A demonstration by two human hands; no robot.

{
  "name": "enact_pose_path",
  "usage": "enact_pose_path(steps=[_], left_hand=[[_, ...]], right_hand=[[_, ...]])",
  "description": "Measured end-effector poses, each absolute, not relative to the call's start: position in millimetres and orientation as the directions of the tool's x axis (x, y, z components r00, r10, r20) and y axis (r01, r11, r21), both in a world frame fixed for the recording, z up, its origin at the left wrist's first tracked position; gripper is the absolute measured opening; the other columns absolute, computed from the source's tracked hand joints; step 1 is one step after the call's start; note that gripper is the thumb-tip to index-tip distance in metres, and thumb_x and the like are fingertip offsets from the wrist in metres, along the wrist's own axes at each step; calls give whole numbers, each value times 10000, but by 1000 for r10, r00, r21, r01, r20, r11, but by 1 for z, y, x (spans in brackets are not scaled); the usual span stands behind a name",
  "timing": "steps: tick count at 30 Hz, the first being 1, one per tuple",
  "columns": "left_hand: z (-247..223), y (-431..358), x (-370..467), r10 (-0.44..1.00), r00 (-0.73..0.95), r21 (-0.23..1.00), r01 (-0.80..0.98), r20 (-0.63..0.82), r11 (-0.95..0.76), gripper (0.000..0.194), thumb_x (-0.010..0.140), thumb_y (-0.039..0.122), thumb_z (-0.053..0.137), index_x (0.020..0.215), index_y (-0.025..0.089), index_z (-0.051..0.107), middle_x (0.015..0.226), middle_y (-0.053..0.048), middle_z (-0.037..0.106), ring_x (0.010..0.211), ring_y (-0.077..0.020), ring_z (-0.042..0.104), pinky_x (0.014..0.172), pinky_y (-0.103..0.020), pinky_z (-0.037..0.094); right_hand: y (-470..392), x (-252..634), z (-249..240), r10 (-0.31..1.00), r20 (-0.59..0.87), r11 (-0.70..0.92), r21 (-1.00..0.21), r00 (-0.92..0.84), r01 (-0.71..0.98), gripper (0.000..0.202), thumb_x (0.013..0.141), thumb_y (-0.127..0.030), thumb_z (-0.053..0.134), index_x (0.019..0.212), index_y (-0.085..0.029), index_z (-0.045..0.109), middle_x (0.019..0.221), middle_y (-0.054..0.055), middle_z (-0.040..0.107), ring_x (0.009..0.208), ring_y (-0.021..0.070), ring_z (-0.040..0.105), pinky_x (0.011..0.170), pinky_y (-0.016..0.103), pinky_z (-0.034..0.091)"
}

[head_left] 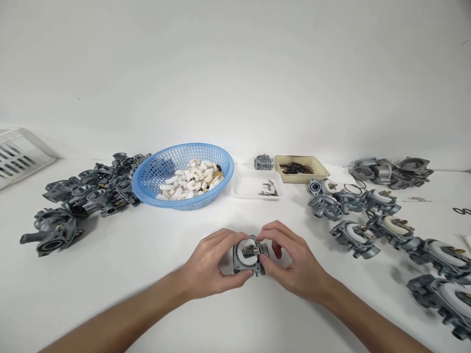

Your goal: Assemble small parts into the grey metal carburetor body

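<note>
A grey metal carburetor [240,264] rests on the white table in front of me, its open bowl side facing up. Inside it sits a white float [242,256] around a dark centre with a small brass part. My left hand [210,264] grips the carburetor's left side, index finger at the top edge and thumb at the bottom. From the right, my right hand [290,260] presses thumb and index finger against the body beside the float's hinge. Whether a small pin is between those fingertips I cannot tell.
A blue basket [142,196] holds white floats. Behind my hands are a white tray [241,189] with small metal parts and a yellowish tray [320,172] of black rings. Carburetors [99,196] crowd the left; others with floats [355,235] line the right.
</note>
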State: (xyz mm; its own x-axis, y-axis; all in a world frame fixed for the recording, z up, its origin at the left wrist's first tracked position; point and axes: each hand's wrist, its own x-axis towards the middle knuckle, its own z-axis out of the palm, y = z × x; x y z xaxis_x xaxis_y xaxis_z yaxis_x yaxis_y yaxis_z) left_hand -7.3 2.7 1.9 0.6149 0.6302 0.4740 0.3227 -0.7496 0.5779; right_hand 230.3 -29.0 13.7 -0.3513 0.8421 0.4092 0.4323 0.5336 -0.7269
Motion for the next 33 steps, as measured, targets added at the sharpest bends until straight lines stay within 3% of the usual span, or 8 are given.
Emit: enact_pose_path(steps=[17, 28, 33], left_hand=[[3, 2, -8, 642, 614, 594, 325, 459, -736, 563, 820, 279, 769, 1328, 254, 525, 1097, -57, 712, 965, -215, 678, 849, -348, 567], [6, 2, -8, 649, 613, 599, 331, 451, -729, 548, 832, 288, 762, 1326, 267, 525, 1133, -56, 714, 989, -217, 684, 870, -343, 565], [8, 0, -7, 716, 594, 671, 363, 368, -647, 471, 864, 291, 739, 1296, 273, 552, 1098, -32, 713, 968, -206, 680, 862, -334, 554]], right_hand=[[-28, 230, 14, 833, 391, 542, -717, -392, 438, 248, 874, -122, 597, 1086, -251, 589, 1044, 39, 598, 650, 121, 521, 615, 290, 524], [-28, 229, 15, 825, 408, 555, -714, -391, 426, 247, 868, -105, 596, 1072, -244, 589, 1040, 46, 603, 633, 117, 517, 586, 278, 519], [-27, 229, 16, 822, 411, 560, -706, -394, 433, 250, 862, -99, 595, 1065, -246, 591, 1033, 45, 607, 648, 121, 521, 593, 278, 516]])
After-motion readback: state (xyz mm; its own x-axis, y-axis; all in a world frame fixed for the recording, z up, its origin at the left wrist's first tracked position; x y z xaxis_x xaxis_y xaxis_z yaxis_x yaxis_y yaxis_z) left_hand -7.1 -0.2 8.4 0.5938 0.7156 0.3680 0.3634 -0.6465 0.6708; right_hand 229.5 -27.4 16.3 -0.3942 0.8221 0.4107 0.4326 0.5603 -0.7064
